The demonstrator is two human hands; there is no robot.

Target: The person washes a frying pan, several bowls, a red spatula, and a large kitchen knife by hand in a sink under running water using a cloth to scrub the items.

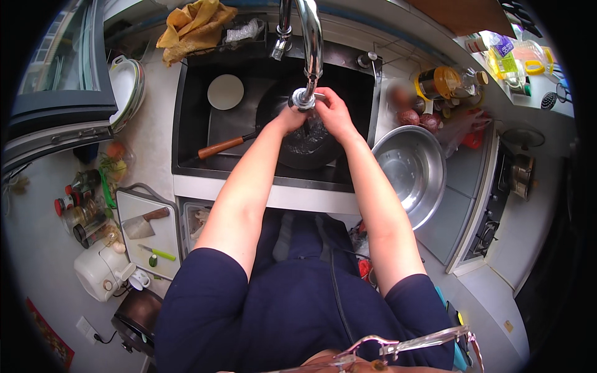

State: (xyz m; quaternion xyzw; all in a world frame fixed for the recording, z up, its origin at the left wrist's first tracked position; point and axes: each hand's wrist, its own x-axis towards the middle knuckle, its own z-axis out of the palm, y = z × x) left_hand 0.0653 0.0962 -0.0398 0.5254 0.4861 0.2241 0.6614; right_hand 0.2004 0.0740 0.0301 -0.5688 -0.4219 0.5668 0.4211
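Note:
My left hand (293, 119) is beneath the head of the chrome faucet (305, 95), which hides part of its fingers. Close by on the right, my right hand (334, 113) has its thumb and fingers bent together beside the faucet head, near a small thin greyish piece. Whether either hand grips something is hidden. Below both hands lies a dark wok (303, 158) with rippling water in it, inside the black sink (191, 107). Its wooden handle (221, 147) points to the lower left. A narrow dark shape shows between the hands, too unclear to name.
A round white lid or disc (225, 92) lies in the sink's left part. On the right stands a large steel basin (410, 172) near red onions (408, 117). At left, a cutting board (163, 233) carries a cleaver (144, 224) and a green-handled knife (161, 253). An orange cloth (198, 23) lies behind.

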